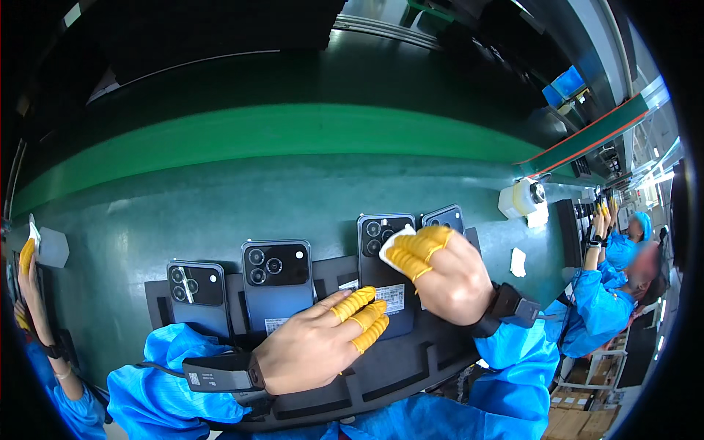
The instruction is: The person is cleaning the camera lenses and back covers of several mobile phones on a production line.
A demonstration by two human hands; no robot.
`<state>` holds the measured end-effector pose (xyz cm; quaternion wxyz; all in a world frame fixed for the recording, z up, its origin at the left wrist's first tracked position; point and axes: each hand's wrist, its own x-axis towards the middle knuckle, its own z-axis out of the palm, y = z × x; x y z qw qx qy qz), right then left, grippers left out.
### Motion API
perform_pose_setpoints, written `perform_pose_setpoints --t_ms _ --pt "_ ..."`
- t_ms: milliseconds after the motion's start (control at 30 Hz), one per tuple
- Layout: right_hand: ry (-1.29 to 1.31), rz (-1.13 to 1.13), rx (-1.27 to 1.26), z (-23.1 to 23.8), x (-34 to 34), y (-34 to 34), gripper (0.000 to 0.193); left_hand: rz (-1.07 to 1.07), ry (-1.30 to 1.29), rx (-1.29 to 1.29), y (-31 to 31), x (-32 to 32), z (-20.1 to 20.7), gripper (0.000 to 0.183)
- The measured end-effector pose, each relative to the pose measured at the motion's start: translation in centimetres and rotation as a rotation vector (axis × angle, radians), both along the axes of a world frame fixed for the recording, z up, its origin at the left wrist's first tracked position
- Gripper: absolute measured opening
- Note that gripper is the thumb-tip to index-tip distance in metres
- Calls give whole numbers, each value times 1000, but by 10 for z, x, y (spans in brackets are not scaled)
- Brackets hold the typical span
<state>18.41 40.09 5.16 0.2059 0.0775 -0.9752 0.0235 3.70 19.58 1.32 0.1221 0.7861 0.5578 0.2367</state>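
Note:
My right hand (449,282), with yellow finger cots, pinches a white wiping cloth (394,249) against the camera area of a dark smartphone (371,271). This phone lies back up on a black slotted tray (414,369). Across its lower back, near a white printed label (394,298), rest the outstretched fingers of my left hand (314,346), also in yellow cots. Further left in the tray are two similar phones, a middle one (282,295) and an end one (199,312). Another phone (444,218) is partly hidden behind my right hand.
On the green workbench (139,235) stand a white bottle (518,200) and, nearer, a loose white wipe (518,262). A raised green ledge (293,132) runs behind. Another person's hand (31,282) works at the left edge beside a pale box (54,248); people in blue sit at right.

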Motion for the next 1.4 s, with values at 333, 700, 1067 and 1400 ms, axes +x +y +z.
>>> perform_pose_setpoints --t_ms 333,700,1067,1400 --pt "18 -13 -133 -7 -20 0 39 -9 -3 -9 -1 -1 1 54" --pt "72 64 1 -15 -41 -3 40 -1 -12 -8 -3 -1 -1 53" --pt "-10 -190 117 14 -16 14 37 -13 8 -26 -4 -3 2 53" --pt "100 -101 -74 -10 -24 6 36 -9 19 -21 -3 -2 2 55"
